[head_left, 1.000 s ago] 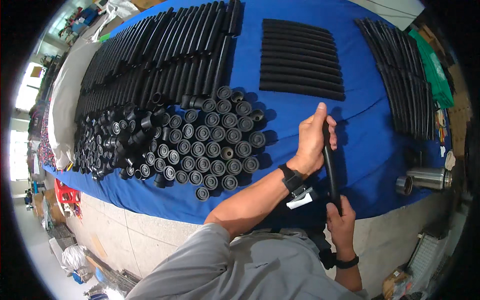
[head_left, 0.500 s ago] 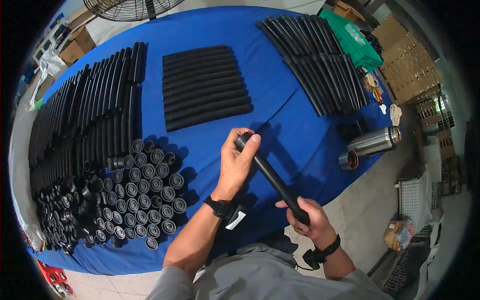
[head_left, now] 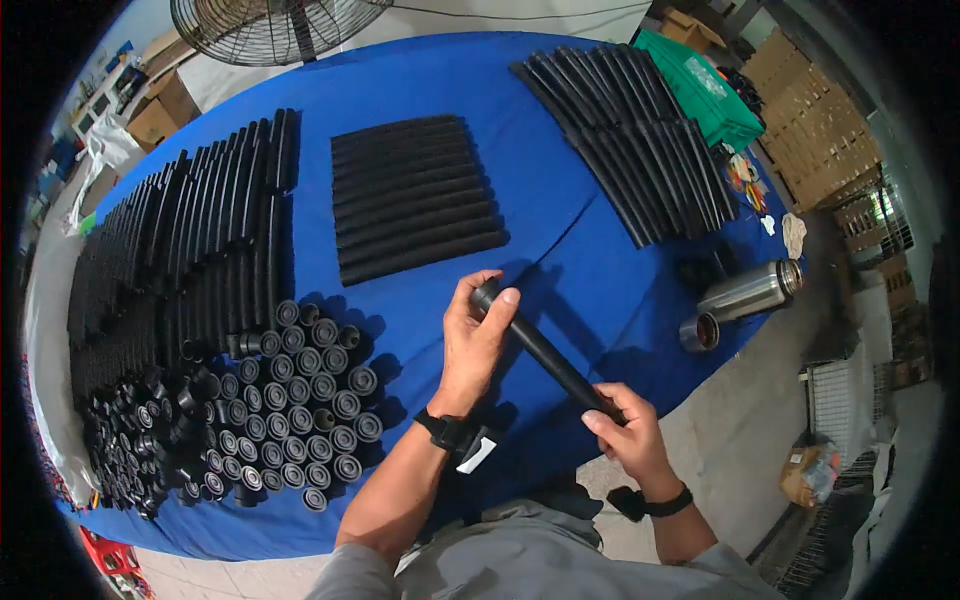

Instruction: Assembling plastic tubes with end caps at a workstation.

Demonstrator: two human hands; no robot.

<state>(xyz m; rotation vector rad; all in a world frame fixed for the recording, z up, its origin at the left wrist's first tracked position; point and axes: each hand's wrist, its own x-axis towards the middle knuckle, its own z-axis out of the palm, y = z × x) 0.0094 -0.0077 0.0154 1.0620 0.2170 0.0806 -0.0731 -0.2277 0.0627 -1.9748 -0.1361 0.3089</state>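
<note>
A black tube [head_left: 550, 360] slants across the front of the table between my hands. My left hand [head_left: 474, 335] is closed round its upper end, which carries a wider black cap [head_left: 486, 294], with the thumb resting on that cap. At the lower end my right hand [head_left: 628, 432] grips the tube, its thumb lying along the side. Left of my left arm stand many round black caps [head_left: 322, 387] with ringed tops, packed close together. Beyond my left hand lies a neat row of black tubes [head_left: 415, 195], side by side.
More black tubes [head_left: 225, 200] are stacked at the left, above loose small black fittings [head_left: 140, 430]. Longer tubes [head_left: 640, 140] lie far right beside a green crate [head_left: 705, 95]. A steel flask [head_left: 750, 290] and its cup [head_left: 699, 332] occupy the blue table's [head_left: 480, 70] right edge. Behind stands a fan [head_left: 285, 25].
My right thumb has shifted from beside the tube's lower end to lie on it, and the fingers have re-gripped. The view has tilted slightly upward. My left hand keeps its hold.
</note>
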